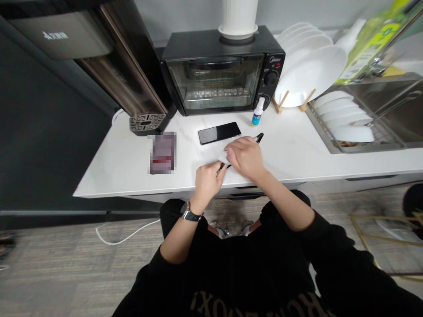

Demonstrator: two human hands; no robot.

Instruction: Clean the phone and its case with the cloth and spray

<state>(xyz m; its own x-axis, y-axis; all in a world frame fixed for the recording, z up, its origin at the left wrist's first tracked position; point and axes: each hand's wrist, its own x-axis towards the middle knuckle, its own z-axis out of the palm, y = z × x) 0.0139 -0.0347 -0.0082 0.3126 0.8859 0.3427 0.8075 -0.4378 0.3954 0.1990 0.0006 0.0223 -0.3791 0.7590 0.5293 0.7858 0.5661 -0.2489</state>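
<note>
The left hand (206,182) pinches a small black piece (222,166); the right hand (244,157) curls beside a black tip (259,138), perhaps gripping it.

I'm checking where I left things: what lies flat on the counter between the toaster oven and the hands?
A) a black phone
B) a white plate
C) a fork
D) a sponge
A. The black phone lies flat on the white counter, just in front of the toaster oven.
</note>
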